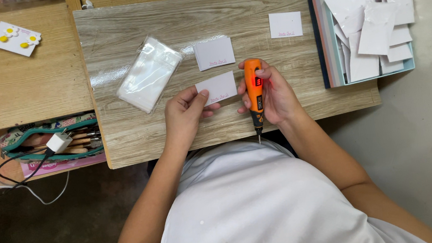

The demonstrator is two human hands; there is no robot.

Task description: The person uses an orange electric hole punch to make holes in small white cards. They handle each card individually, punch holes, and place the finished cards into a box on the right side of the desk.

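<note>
Your left hand [184, 114] is pinching a small white card [217, 88] by its left edge, thumb on top, holding it just above the surface [139, 138]. Your right hand [271, 96] is wrapping a tight grip around an orange rotary tool [254, 93], tip pointing toward you; the bit looks thin, though it is hard to make out. Just beyond the card, a card stack [213, 53] and a clear bag bundle [149, 74] are lying.

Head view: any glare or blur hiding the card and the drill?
Head view: sharp and evenly lit; the card in the left hand and the drill in the right hand read clearly; glare only on the plastic bags and board beside them.
</note>
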